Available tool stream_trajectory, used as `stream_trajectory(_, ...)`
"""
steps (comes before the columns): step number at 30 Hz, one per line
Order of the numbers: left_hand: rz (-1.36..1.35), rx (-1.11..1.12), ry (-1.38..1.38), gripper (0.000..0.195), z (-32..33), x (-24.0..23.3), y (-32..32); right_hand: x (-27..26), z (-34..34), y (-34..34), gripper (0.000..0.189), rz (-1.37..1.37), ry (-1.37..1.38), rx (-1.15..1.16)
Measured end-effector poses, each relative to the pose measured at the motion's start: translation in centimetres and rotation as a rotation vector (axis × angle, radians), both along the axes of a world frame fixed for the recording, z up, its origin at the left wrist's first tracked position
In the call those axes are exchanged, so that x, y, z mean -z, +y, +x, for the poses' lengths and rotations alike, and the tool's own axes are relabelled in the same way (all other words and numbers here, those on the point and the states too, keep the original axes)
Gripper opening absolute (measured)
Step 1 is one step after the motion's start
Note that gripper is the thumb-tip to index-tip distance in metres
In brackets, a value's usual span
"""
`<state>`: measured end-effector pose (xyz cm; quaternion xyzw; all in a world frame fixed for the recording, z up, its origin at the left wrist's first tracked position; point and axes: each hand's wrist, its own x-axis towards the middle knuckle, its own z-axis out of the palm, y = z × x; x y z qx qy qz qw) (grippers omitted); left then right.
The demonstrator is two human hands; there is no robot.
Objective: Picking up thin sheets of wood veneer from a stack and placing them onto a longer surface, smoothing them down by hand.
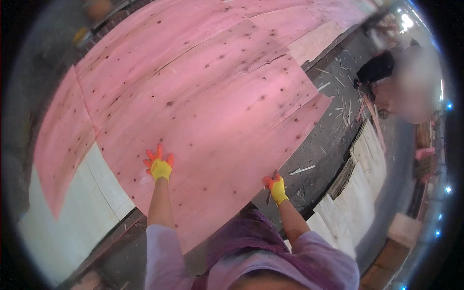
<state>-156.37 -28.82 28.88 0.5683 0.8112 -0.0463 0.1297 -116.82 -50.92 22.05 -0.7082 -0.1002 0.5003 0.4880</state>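
Wide pink-coated wood veneer sheets [217, 119], dotted with dark knots, spread out before me and overlap one another. My left hand [159, 165], in a yellow glove with orange fingers, lies on the nearest sheet with its fingers spread. At that sheet's right-hand edge, my gloved right hand [277, 188] has its fingers curled around a thin dark object [268, 197], which may be a knife. The fingers partly hide this object and the sheet's edge there. A split [275, 59] runs through the sheet toward its far right corner.
Pale uncoated veneer [87, 195] lies under the pink sheets at left. Right of me, wood slivers [302, 169] litter the dark floor beside stacked pale veneer [351, 195]. Another person [380, 69] is at the upper right. Brown blocks or boxes [388, 257] stand at lower right.
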Motion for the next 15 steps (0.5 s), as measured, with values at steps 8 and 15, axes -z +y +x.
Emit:
stream_trajectory(8,-0.175,-0.225,-0.032,0.076,1.5,0.2,2.0,3.7,6.6,2.5,0.053,-0.360,-0.028,0.095)
stream_trajectory(15,-0.183,-0.240,-0.089,0.087,1.6,0.1,4.2,-2.7,7.7,18.5,0.052,0.147,-0.088,-0.141)
